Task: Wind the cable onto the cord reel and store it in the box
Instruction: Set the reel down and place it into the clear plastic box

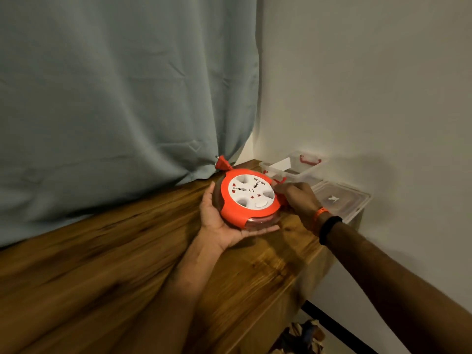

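One round orange-and-white cord reel (249, 199)

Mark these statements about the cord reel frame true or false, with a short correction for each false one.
1. The left hand supports the cord reel from below. True.
2. The reel already lies inside the clear box. False: it is held above the wooden tabletop.
3. The red plug sticks out at the reel's far side. True.
4. The right hand rests flat on the tabletop. False: it is at the reel's right edge.
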The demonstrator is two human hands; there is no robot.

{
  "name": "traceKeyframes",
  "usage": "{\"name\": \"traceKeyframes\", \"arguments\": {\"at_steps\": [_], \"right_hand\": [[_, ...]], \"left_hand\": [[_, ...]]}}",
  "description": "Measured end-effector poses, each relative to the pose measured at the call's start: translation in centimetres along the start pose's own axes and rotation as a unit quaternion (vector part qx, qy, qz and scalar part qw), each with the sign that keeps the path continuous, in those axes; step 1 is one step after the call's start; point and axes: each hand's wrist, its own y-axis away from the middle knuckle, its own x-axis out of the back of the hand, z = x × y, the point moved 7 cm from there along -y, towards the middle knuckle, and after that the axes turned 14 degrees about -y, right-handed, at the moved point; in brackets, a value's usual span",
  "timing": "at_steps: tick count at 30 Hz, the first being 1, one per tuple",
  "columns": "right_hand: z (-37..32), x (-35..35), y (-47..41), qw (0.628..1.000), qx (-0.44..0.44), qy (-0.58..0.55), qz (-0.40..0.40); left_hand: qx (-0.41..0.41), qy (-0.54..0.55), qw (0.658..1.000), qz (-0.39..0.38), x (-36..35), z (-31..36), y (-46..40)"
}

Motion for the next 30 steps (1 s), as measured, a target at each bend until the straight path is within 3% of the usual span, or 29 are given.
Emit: {"name": "traceKeyframes", "arguments": {"at_steps": [4, 8, 16, 26, 30], "right_hand": [[2.5, -2.3, -0.7, 0.999, -0.044, -0.013, 0.024], [5.1, -4.7, -1.4, 0.997, -0.070, 0.018, 0.016], [10.6, -13.5, -3.4, 0.990, -0.138, -0.041, 0.001], [12.4, -22.9, -8.4, 0.981, -0.158, -0.104, -0.035], [12.9, -24.7, -9.5, 0.978, -0.168, -0.107, -0.068]], "left_hand": [[-0.034, -0.076, 0.980, 0.178, 3.6, 2.2, 2.1], [-0.045, -0.146, 0.955, 0.255, 6.5, 3.6, 4.7], [-0.077, -0.172, 0.895, 0.404, 15.7, 7.6, 6.2], [-0.107, -0.214, 0.838, 0.490, 23.5, 14.9, 3.6], [-0.074, -0.257, 0.825, 0.498, 25.6, 16.5, 3.0]]}}
